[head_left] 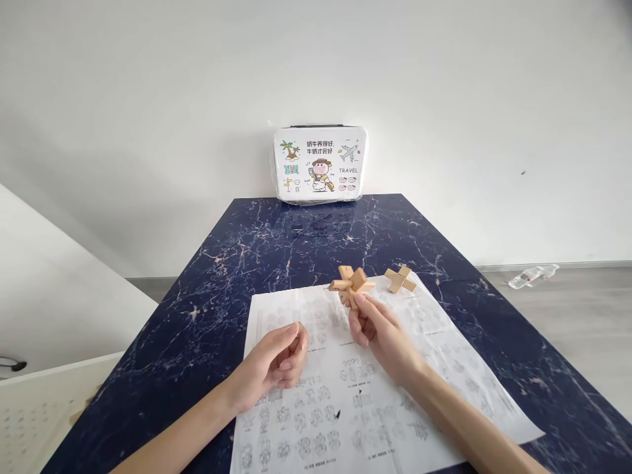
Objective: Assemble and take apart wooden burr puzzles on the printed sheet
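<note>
My right hand [378, 329] pinches a wooden interlocking puzzle [351, 282] by its lower end, raised over the upper part of a printed sheet [345, 395]. My left hand [281, 359] rests above the left part of the sheet, fingers curled in towards the palm; whether anything is inside them is hidden. To the right of the held puzzle, a second, cross-shaped wooden piece [400, 279] lies at the sheet's top edge. Small diagrams in rows cover the paper.
A white cartoon case [320, 164] stands against the wall at the far end of the dark blue marbled table [212, 263]. Plastic bottles [532, 276] lie on the floor to the right. A white perforated panel [34, 408] is at the lower left.
</note>
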Available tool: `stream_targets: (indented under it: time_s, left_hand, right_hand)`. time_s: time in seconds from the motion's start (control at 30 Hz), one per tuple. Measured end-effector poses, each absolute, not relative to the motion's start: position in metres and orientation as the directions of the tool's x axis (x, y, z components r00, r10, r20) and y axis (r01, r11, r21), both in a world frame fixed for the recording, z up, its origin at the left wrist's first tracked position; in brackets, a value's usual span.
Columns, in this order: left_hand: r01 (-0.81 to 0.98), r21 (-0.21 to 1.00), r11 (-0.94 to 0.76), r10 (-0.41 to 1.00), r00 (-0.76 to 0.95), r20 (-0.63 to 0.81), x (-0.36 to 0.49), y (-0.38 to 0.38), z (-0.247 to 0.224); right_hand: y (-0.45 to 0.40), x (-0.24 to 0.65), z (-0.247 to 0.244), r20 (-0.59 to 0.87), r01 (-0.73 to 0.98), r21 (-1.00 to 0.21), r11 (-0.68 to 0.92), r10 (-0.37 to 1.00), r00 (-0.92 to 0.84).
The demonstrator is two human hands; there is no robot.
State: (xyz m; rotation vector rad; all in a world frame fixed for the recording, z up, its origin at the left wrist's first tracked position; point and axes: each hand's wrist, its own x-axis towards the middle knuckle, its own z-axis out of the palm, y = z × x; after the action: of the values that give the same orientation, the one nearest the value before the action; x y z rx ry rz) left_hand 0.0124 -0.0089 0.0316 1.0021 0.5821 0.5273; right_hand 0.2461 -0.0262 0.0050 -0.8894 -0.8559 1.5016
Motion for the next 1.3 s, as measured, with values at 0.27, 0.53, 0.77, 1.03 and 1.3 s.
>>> stream_targets:
  time_s: [0.27,0.53,0.77,1.03,1.3]
  left_hand:
    - [-0.106,0.900,0.423,0.651,0.726,-0.221,0.011,-0.009,0.032]
    - [-0.092,0.903,0.419,0.667,0.706,-0.238,0.012,-0.009,0.033]
    - [-0.081,0.906,0.415,0.656,0.716,-0.237,0.012,-0.008,0.034]
    - [-0.080,0.900,0.428,0.658,0.710,-0.250,0.011,-0.008,0.033]
    - [-0.071,0.903,0.424,0.659,0.708,-0.254,0.010,-0.007,0.033]
  right_hand:
    - [-0.012,0.260,-0.002,-0.140,-0.582,-0.810,-0.073,0.988,0.070]
    - [-0.004,0.272,-0.010,-0.176,-0.682,-0.721,-0.125,0.984,0.006]
    - [-0.001,0.273,-0.009,-0.188,-0.716,-0.681,-0.155,0.982,-0.033]
    - [-0.012,0.260,0.000,-0.164,-0.630,-0.746,-0.218,0.976,-0.143]
    - [-0.004,0.293,-0.003,-0.097,-0.794,-0.605,-0.061,0.995,-0.003]
